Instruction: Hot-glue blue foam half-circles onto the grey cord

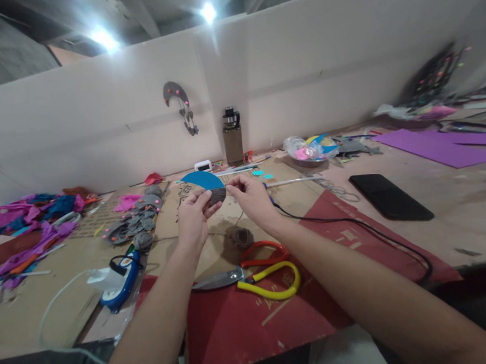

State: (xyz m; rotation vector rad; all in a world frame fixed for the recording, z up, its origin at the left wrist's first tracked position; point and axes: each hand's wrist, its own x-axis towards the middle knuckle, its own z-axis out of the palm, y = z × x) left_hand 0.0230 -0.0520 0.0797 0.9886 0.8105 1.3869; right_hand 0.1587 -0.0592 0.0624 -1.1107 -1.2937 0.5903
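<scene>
Left hand: your left hand (193, 218) pinched the blue felt crescent (204, 180) by its lower edge, with the thumb on its grey patch (218, 195).
Right hand: your right hand (252, 197) had its fingertips pressed together at the patch's 3 o'clock edge; a grip on it could not be told.
Crescent: it was held above the worktop (435, 230), at 12 o'clock from the twine ball (240, 237).
Scissors: the scissors (257, 272) lay at 6 o'clock from the twine ball.

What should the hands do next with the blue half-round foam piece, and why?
Probably press the small grey disc flat against the blue half-round foam piece: the left hand pinches them where they overlap, and the right hand holds its fingertips pinched at the disc's right edge.
</scene>
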